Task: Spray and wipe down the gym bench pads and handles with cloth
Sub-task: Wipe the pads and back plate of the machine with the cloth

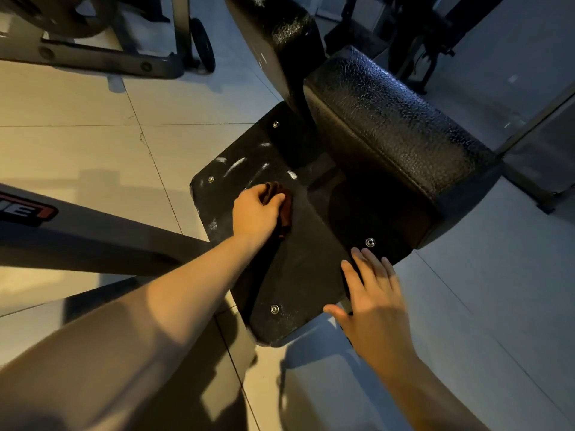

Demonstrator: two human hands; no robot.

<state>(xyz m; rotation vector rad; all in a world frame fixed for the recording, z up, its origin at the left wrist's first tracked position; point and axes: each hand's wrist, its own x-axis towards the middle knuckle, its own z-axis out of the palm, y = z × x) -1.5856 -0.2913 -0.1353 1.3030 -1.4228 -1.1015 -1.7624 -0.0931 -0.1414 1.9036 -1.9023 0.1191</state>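
Observation:
A black footplate (305, 269) with metal bolts sits low under the bench, streaked with white spray foam near its far left corner. My left hand (256, 213) grips a bunched brown cloth (284, 202) and presses it on the plate just below the foam. My right hand (370, 293) rests flat with fingers spread on the plate's near right edge, beside a bolt. Above the plate is a black textured seat pad (395, 126), and a second black pad (273, 42) rises behind it.
Pale floor tiles (93, 144) surround the bench. A grey machine frame with a wheel (203, 42) stands at the top left. A dark frame bar (93, 241) with a red-edged logo crosses at the left. More dark equipment stands at the top right.

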